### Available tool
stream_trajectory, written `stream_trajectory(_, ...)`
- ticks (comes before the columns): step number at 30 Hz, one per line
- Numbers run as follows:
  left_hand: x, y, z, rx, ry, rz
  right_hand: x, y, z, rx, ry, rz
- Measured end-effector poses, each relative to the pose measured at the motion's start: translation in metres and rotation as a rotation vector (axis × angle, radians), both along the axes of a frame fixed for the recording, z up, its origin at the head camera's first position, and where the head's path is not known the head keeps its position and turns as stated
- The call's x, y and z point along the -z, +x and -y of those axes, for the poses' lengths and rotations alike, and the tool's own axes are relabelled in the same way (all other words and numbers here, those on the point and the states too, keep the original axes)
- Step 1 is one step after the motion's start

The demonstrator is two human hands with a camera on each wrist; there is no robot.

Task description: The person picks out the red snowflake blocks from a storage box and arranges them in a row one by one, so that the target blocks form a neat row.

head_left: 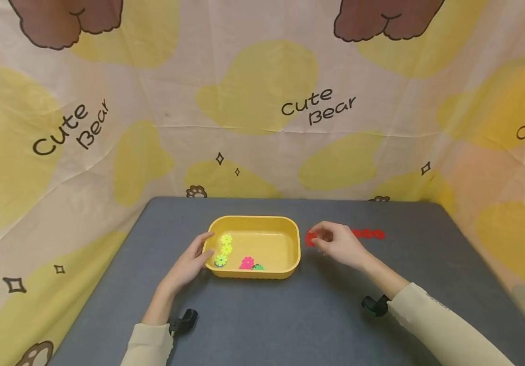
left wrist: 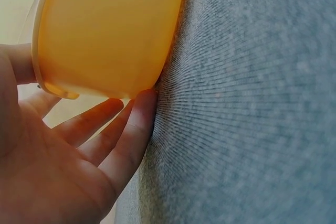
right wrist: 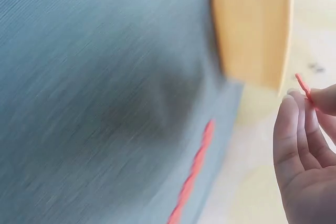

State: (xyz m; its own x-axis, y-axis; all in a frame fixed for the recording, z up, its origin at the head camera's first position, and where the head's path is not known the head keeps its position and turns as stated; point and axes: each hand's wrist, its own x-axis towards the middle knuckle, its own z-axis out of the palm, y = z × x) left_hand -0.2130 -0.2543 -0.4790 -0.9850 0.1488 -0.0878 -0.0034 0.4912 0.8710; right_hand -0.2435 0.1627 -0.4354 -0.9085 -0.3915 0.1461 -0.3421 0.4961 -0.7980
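At the left end of a yellow plastic basin (head_left: 285, 272), my left hand (head_left: 186, 267) grips the rim, its thumb over the edge. Its other fingers (left wrist: 134, 129) touch the outer wall in the left wrist view. Just beyond the basin's right side, my right hand (head_left: 342, 246) pinches a red flower-shaped disc (head_left: 310, 239) between thumb and fingertips, raised off the table. That disc shows edge-on as a thin red piece (right wrist: 302, 86) in the right wrist view. Inside the basin lie several yellow-green flower discs (head_left: 226, 249), a pink one (head_left: 247, 262) and a partly hidden green one (head_left: 258, 267).
A row of red discs (head_left: 368, 234) lies on the grey table (head_left: 280, 320) behind my right hand, partly covered by it. Printed cloth (head_left: 253, 112) hangs around the table's back and sides. Each wrist wears a dark camera mount (head_left: 375, 306).
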Motion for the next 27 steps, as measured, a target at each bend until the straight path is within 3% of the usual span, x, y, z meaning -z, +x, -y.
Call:
stream_trajectory(10, 0.002, -0.001, 0.001, 0.007, 0.013, -0.009, 0.022, -0.005, -0.07, 0.163, 0.035, 0.025)
stream_trajectory(22, 0.002, 0.0, 0.0, 0.005, 0.015, -0.025, 0.031, -0.011, -0.139, 0.34, 0.106, -0.064)
stream_trajectory(27, 0.003, -0.001, 0.001, 0.015, 0.024, -0.033, 0.041, -0.017, -0.164, 0.413, 0.095, -0.038)
